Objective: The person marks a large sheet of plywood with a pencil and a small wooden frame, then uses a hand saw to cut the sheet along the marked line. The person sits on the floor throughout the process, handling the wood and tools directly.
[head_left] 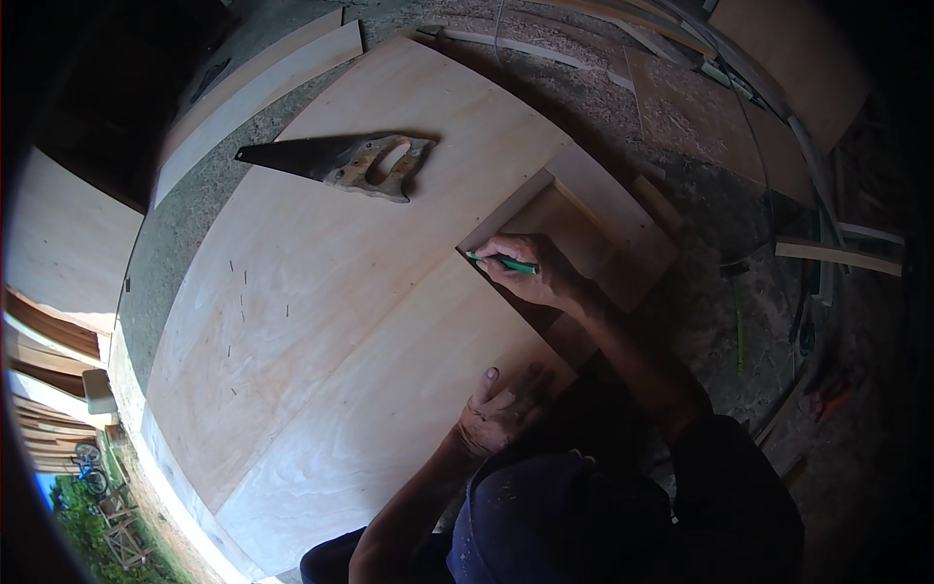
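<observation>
A large sheet of pale plywood (pixel 341 282) lies in front of me. My right hand (pixel 530 268) is closed round a green pencil (pixel 516 265), its tip at the inner corner of a cut-out along the sheet's right side. Within the cut-out a wooden frame (pixel 520 209) shows, with a lower brown panel (pixel 559 219) inside it. My left hand (pixel 501 411) rests on the plywood near its front edge, fingers spread, holding nothing. A handsaw (pixel 341 164) with a worn wooden handle lies flat on the far part of the sheet.
Several nails (pixel 242 302) lie scattered on the plywood's left part. Long boards (pixel 258 102) lie beyond it at the far left. Strips, shavings and another panel (pixel 700 127) cover the floor at the far right. A blue bicycle (pixel 89 469) stands outside at the lower left.
</observation>
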Tool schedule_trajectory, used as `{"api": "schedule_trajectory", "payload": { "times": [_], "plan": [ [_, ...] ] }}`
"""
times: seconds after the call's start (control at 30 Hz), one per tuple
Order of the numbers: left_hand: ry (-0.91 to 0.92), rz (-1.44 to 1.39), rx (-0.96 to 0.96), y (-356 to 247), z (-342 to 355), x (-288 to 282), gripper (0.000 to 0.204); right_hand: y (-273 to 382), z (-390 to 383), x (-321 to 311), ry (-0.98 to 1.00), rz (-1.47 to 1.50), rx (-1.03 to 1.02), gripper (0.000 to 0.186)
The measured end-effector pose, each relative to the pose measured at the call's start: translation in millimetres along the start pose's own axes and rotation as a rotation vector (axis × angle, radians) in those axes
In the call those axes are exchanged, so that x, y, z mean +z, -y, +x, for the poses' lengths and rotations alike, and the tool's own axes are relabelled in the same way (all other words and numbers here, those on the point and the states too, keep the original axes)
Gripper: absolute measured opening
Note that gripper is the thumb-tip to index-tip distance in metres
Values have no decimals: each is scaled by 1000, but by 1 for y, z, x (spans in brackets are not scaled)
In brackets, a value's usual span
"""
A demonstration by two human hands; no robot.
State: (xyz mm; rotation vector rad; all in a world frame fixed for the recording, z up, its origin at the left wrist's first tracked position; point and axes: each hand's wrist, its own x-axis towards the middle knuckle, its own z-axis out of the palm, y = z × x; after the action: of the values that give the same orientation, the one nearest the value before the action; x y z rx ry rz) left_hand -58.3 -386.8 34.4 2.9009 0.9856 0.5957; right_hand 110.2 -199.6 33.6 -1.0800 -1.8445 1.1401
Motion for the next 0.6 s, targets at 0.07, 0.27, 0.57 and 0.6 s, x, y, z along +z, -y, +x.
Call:
{"api": "schedule_trajectory", "payload": {
  "times": [0.07, 0.27, 0.57, 0.6],
  "plan": [
    [-14, 22, 12, -1, 0, -4, 34, -1, -1, 1, -16, 21, -12, 12],
    [-68, -11, -10, -2, 4, -13, 33, -6, -2, 4, -10, -88, -18, 13],
    [-33, -52, -17, -1, 5, -9, 41, 30, 9, -3, 51, -323, -144, 8],
    [-26, -61, -15, 0, 5, -8, 41, 35, 8, -7, 100, -361, -158, 8]
  ]
}}
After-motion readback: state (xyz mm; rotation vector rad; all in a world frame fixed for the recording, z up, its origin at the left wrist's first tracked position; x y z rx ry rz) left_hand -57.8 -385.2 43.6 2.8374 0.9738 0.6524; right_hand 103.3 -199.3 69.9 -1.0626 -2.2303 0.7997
